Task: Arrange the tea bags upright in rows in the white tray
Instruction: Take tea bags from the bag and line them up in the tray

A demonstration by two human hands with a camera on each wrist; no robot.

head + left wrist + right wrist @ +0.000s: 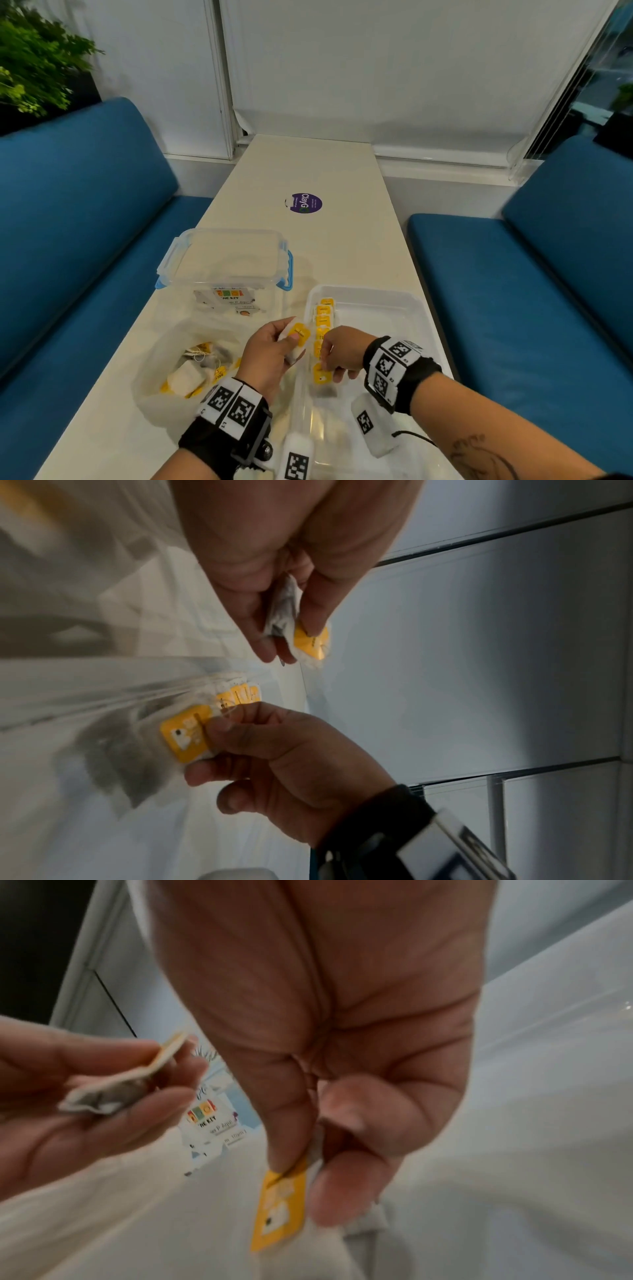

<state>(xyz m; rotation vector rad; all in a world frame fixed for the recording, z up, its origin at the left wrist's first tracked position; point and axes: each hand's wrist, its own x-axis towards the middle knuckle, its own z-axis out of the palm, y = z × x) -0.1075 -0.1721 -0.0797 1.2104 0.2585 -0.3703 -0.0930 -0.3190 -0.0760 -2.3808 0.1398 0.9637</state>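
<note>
Right hand (337,353) grip pinches the nearest tea bag (321,374) of the row in the white tray (383,301). Left hand (270,356) grip, just beside, pinches a spare tea bag (297,335). Bags look light, soft, crushable; best taken by the stiffer yellow tag.

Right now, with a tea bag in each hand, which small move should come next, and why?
Probably seat the right hand's tea bag upright at the near end of the row along the white tray's left wall, then release. The left hand holds the next bag ready.
</note>
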